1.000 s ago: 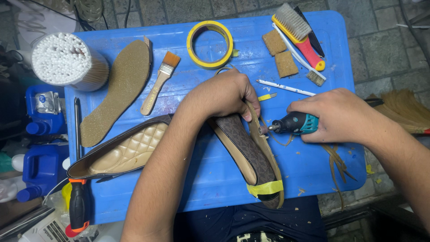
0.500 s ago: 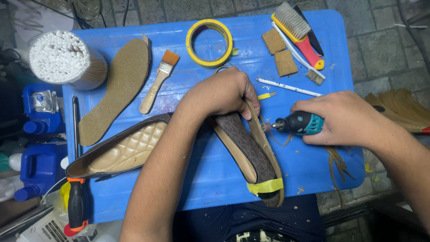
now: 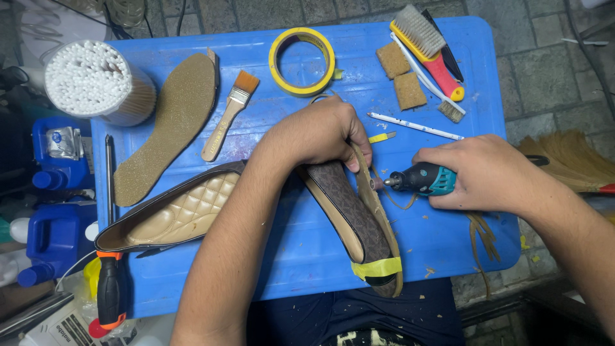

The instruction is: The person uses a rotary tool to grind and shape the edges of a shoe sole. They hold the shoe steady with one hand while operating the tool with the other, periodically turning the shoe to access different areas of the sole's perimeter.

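While the left hand (image 3: 320, 131) is gripping the brown flat shoe (image 3: 349, 214), the right hand (image 3: 487, 173) is holding a teal rotary tool (image 3: 419, 179) at its sole edge. Looks partway done: yellow tape (image 3: 378, 268) is wrapping the heel, and the quilted shoe (image 3: 173, 214) is waiting on the left of the surface (image 3: 307, 256).

A single head-worn view was provided, aimed almost straight down from close above onto the blue table (image 3: 301, 269). Both forearms were seen entering from the bottom edge. No second view was supplied for overlap.
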